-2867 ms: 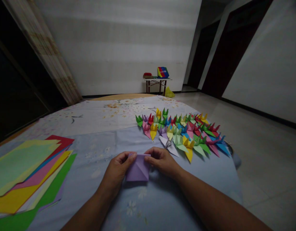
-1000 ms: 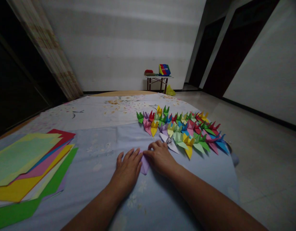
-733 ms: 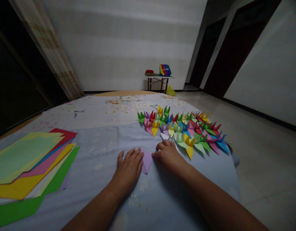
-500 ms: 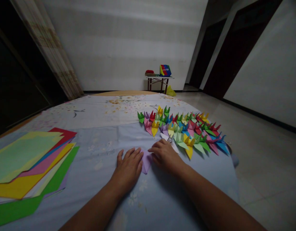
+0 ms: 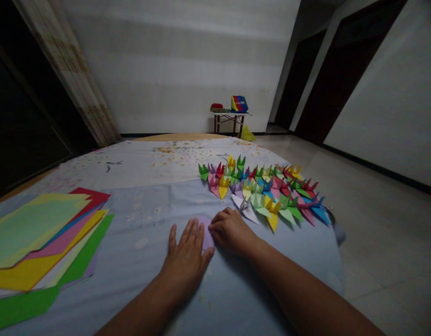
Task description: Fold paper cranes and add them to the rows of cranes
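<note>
- My left hand (image 5: 185,261) is palm down, fingers straight and a little spread; it grasps nothing and presses flat.
- Its fingers cover the left part of the purple paper (image 5: 207,238), and the thumb reaches out along the paper's lower end.
- My right hand (image 5: 234,231) is curled, knuckles up, with the fingertips bunched at the paper's right side. Whether thumb and finger pinch the sheet or merely bear on it, I cannot tell; the undersides are hidden.
- The purple paper lies on the table (image 5: 131,252), between my two hands, well in from the left and right edges. It is folded small; its full outline is masked by my fingers.
- My hands are close together, the right fingertips near the left thumb and apart from it.
- A white paper bird (image 5: 249,213) sits just beyond my right hand, apart from it.
- Further paper birds (image 5: 259,201), in many colours, stand in close rows from there toward the table's right edge.
- Coloured sheets (image 5: 40,224) lie fanned in an overlapping pile toward the table's left edge, well apart from my left hand; yellow, red, blue, pink and green show.
</note>
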The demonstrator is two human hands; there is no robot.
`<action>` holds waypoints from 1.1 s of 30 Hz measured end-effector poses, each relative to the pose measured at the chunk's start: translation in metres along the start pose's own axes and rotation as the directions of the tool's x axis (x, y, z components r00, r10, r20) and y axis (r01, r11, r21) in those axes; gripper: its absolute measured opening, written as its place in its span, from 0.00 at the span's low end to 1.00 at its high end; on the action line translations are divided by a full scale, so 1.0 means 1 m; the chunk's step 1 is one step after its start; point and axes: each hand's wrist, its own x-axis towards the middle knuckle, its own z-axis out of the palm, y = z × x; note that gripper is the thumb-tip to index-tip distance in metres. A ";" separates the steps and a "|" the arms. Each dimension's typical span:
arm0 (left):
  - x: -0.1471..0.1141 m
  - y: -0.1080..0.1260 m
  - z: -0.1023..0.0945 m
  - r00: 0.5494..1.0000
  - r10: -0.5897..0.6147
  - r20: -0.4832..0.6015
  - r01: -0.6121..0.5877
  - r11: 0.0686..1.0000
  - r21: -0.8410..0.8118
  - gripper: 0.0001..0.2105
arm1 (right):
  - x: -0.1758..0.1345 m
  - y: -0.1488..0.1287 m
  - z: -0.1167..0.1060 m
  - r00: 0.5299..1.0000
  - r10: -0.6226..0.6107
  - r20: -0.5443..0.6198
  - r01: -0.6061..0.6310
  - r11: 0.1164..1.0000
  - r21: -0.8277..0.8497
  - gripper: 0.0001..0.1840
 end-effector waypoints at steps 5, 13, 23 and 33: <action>-0.006 0.005 -0.006 0.999 -0.020 0.041 0.019 1.000 0.022 0.28 | -0.001 0.001 0.001 1.000 -0.002 0.005 0.002 1.000 0.001 0.11; -0.025 0.013 -0.016 0.996 -0.017 0.087 0.006 0.992 0.129 0.28 | -0.001 0.001 0.001 1.000 -0.008 -0.003 0.008 1.000 0.001 0.11; -0.010 -0.002 -0.020 0.999 -0.049 -0.021 0.051 0.994 0.093 0.26 | -0.006 0.004 -0.001 1.000 -0.021 0.004 0.021 1.000 -0.018 0.10; -0.018 0.013 -0.010 0.996 0.046 0.075 -0.047 0.999 0.011 0.32 | -0.002 0.001 0.003 0.999 0.010 -0.034 -0.011 1.000 -0.002 0.11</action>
